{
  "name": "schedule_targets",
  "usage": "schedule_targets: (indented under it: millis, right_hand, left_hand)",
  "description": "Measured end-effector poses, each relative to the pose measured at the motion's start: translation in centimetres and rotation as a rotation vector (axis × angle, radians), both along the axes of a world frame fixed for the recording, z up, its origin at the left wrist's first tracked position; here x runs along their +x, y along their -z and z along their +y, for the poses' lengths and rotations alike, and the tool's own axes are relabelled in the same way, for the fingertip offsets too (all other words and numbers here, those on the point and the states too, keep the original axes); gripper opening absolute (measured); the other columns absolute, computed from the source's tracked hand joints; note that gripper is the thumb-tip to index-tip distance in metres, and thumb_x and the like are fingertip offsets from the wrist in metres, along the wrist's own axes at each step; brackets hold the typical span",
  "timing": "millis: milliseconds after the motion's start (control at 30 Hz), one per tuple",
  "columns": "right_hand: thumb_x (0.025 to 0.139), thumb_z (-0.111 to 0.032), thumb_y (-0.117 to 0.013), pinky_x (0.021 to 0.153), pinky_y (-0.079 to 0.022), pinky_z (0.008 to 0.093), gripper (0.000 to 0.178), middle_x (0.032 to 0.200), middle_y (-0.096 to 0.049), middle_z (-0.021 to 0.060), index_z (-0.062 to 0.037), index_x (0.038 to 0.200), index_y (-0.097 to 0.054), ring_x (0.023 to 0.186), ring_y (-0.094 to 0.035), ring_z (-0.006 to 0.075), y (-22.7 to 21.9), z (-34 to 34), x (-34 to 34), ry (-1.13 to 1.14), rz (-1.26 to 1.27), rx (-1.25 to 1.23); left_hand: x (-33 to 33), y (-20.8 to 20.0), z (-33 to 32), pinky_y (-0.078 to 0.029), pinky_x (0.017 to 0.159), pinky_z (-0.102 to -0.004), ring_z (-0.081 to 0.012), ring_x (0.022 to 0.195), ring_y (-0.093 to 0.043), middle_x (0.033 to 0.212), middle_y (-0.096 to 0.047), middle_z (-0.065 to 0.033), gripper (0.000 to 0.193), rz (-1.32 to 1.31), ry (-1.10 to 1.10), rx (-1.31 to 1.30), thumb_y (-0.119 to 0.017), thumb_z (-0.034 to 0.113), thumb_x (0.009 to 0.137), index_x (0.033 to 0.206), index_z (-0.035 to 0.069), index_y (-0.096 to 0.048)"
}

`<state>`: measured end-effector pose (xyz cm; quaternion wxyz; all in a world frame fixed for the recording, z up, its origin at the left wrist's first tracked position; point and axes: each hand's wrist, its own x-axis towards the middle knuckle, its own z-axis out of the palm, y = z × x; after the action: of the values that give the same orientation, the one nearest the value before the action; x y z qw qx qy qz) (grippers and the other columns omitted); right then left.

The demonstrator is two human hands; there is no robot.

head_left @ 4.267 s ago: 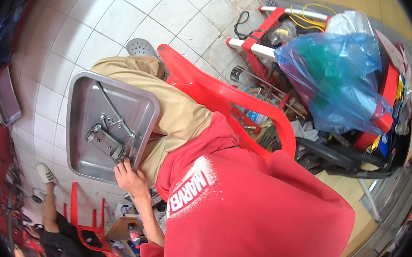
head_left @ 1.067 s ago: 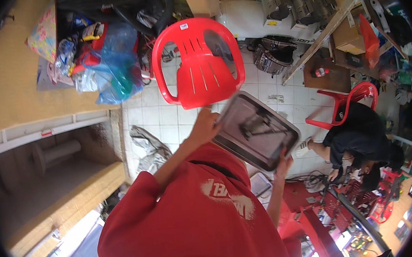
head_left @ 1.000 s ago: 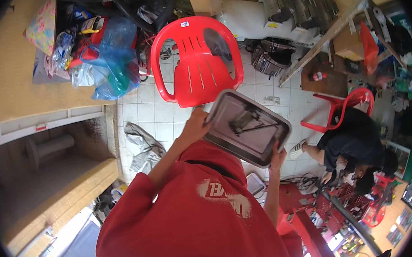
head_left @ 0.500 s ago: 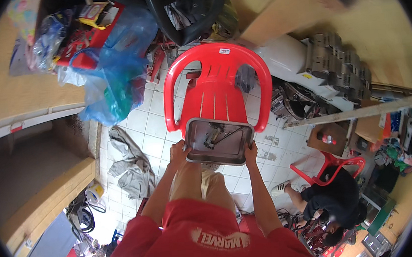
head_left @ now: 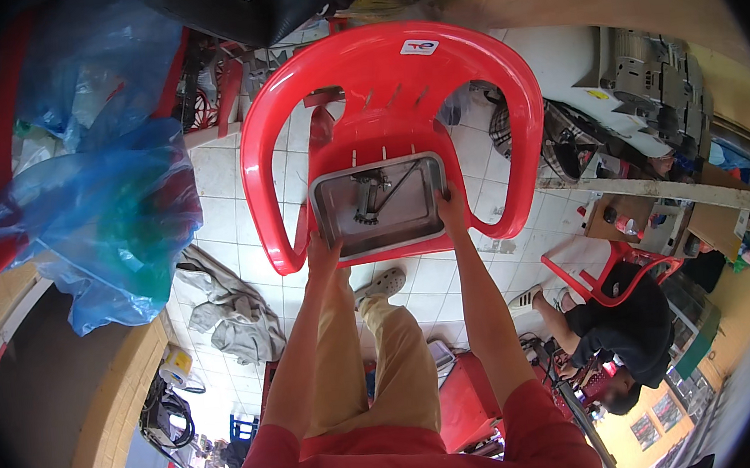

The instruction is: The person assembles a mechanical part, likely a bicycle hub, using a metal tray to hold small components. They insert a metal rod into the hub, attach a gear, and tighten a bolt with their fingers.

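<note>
Between my two hands is a shallow rectangular metal tray (head_left: 339, 234), its rim gripped at both sides. My left hand (head_left: 322, 253) is closed on the near left corner, and my right hand (head_left: 451, 209) on the right side. In the tray lies a dark metal part (head_left: 367, 201) with a toothed end and a thin rod beside it; its exact kind I cannot make out. The tray is over the seat of a red plastic armchair (head_left: 395, 58); whether it touches the seat I cannot tell.
Blue plastic bags (head_left: 122, 202) hang at the left. Grey cloth (head_left: 234, 309) lies on the tiled floor (head_left: 218, 172). At the right, a person in black (head_left: 625, 337) bends beside another red chair (head_left: 588, 278). Metal parts (head_left: 655, 76) stand at the far right.
I have moved closer to the armchair, and my arms reach farther forward. The tray has moved from the chair's front edge to over its seat, still in both hands.
</note>
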<state>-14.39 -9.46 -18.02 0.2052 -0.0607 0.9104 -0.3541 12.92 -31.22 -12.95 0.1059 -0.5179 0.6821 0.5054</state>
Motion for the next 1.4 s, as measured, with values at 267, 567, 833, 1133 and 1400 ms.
schedule_targets:
  millis: [267,567,833,1133,1400]
  right_hand:
    - [0.090,-0.016,-0.072,0.096,-0.042,0.0488,0.051,0.127,-0.053,0.0218,-0.0043,0.135,-0.053,0.117,-0.049,0.0400,-10.0,-3.0,0.9,-0.230,0.390,0.161]
    - [0.079,-0.027,-0.085,0.091,-0.051,0.0448,0.058,0.119,-0.067,0.0217,-0.0019,0.124,-0.057,0.107,-0.066,0.0361,-18.8,6.5,-5.7,0.165,0.249,0.068]
    - [0.078,-0.026,-0.085,0.083,-0.055,0.0425,0.053,0.103,-0.073,0.0196,-0.0056,0.118,-0.057,0.095,-0.072,0.0358,-16.7,17.7,-0.8,0.209,0.200,0.153]
    - [0.076,-0.022,-0.087,0.080,-0.056,0.0475,0.053,0.101,-0.073,0.0190,-0.0046,0.116,-0.057,0.091,-0.072,0.0378,-16.3,29.1,7.4,0.337,0.218,0.131]
    - [0.093,-0.033,-0.074,0.110,-0.041,0.0482,0.072,0.136,-0.055,0.0297,0.0067,0.146,-0.043,0.131,-0.050,0.0439,-21.4,26.8,17.7,0.632,0.263,0.136]
  left_hand:
    - [-2.2,-13.2,1.2,-0.041,0.103,-0.0549,-0.0454,0.118,-0.051,0.119,-0.053,-0.0291,0.058,0.118,0.178,-0.346,-0.074,0.023,0.085,0.127,-0.006,-0.046]
    - [1.4,-13.9,-7.8,-0.053,0.083,-0.0487,-0.0367,0.095,-0.068,0.107,-0.067,-0.0225,0.059,0.180,-0.363,-0.032,-0.079,0.041,0.083,0.120,0.001,-0.056]
    - [3.0,-14.2,-4.6,-0.055,0.077,-0.0381,-0.0220,0.088,-0.074,0.094,-0.076,-0.0116,0.037,0.141,-0.149,-0.184,-0.080,0.031,0.084,0.107,0.004,-0.068]
    - [6.2,-13.3,2.8,-0.057,0.079,-0.0348,-0.0177,0.087,-0.073,0.095,-0.075,-0.0091,0.041,0.173,0.023,-0.083,-0.080,0.036,0.086,0.109,0.004,-0.067]
    - [-3.9,-18.0,-10.6,-0.054,0.072,-0.0586,-0.0464,0.088,-0.068,0.098,-0.066,-0.0284,0.056,-0.005,0.427,-0.522,-0.062,0.025,0.096,0.149,0.030,-0.042]
